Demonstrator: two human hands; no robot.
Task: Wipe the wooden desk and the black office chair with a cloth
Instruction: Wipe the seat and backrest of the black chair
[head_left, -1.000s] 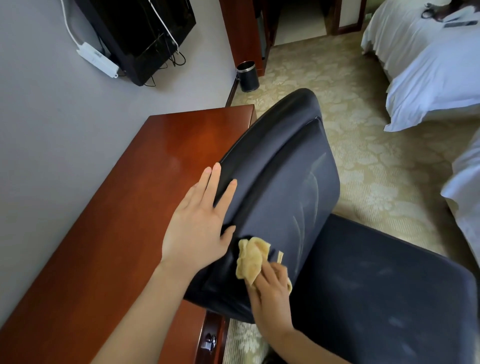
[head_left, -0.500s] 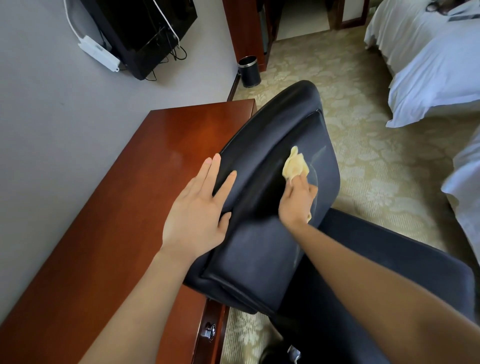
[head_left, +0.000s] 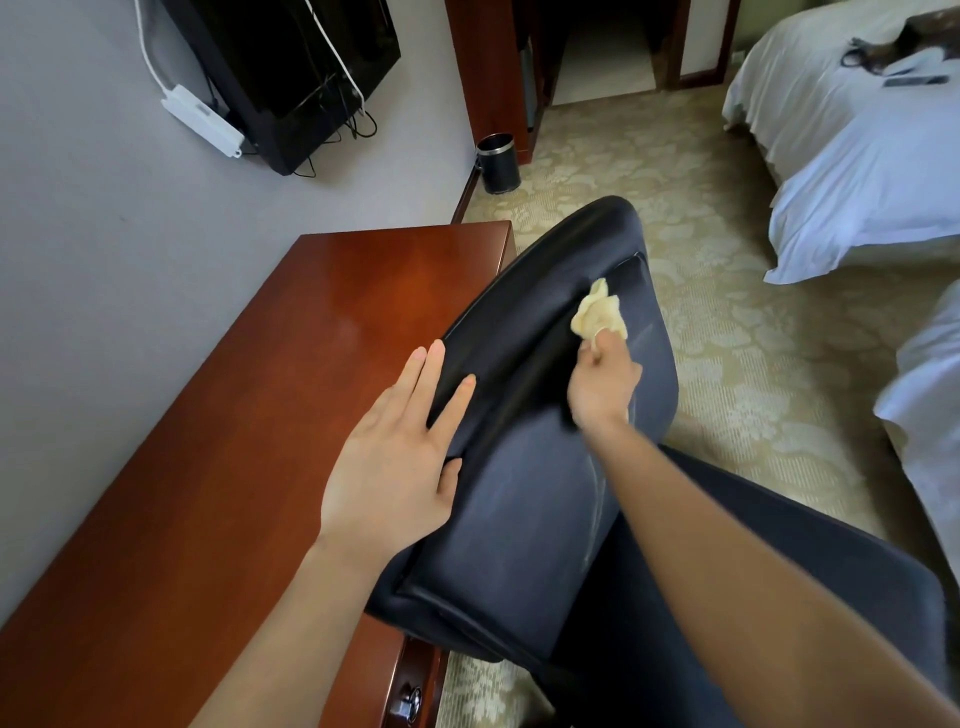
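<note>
Clearly the chair step is in hand: the right hand (head_left: 602, 387), its grip pinching the cloth (head_left: 598, 314), wipes the chair (head_left: 524, 493) backrest near its top edge. The left hand (head_left: 395, 467), fingers straight, steadies the backrest beside the table (head_left: 208, 467). Next, probably, strokes covering the lower backrest and seat.

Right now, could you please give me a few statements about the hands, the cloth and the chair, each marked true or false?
1. The right hand holds the yellow cloth against the chair backrest. True.
2. The left hand grips the cloth. False: it lies flat, fingers straight, on the backrest's edge.
3. The cloth is on the wooden desk. False: it is high on the backrest.
4. A black waste bin stands on the carpet beyond the desk. True.
5. The chair seat holds a pillow. False: nothing shows on it.
</note>
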